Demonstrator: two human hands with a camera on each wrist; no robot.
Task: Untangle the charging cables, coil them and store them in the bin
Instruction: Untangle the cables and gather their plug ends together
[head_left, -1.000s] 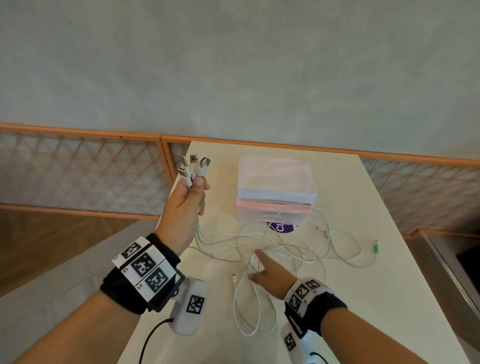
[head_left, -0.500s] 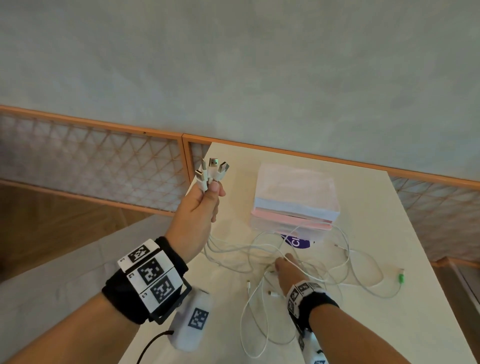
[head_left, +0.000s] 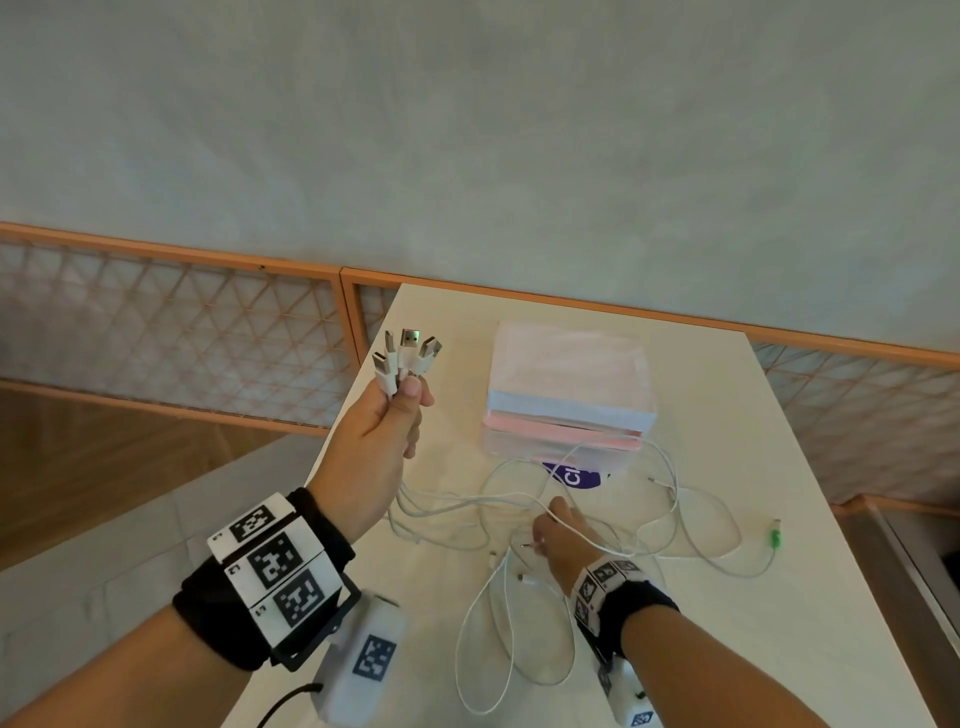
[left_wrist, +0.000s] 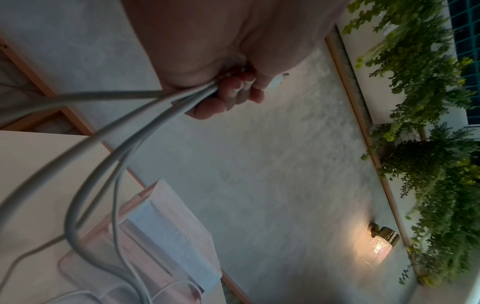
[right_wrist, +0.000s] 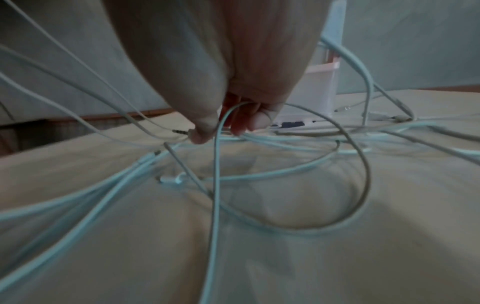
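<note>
My left hand (head_left: 408, 395) is raised over the table's left edge and grips a bunch of white USB plugs (head_left: 408, 353) that fan out above the thumb. Their cables (left_wrist: 124, 115) hang from the fist down to a loose white tangle (head_left: 623, 519) on the cream table (head_left: 753, 649). My right hand (head_left: 545, 525) is low in that tangle, and its thumb and fingers (right_wrist: 202, 133) pinch a thin white cable (right_wrist: 217, 160) near a small jack plug (right_wrist: 180, 131). The bin (head_left: 569, 395), translucent with a pink-edged lid, stands shut just beyond the tangle.
One cable ends in a green-tipped plug (head_left: 775, 538) near the table's right edge. A purple label (head_left: 571, 475) lies under the bin's front. A wooden lattice railing (head_left: 182, 338) runs behind the table. A lit wall lamp (left_wrist: 380, 244) and plants (left_wrist: 428, 144) are high on the wall.
My right hand has moved forward into the tangle, and its fingers have gone from flat on the table to pinching a cable. The left hand keeps the plugs raised.
</note>
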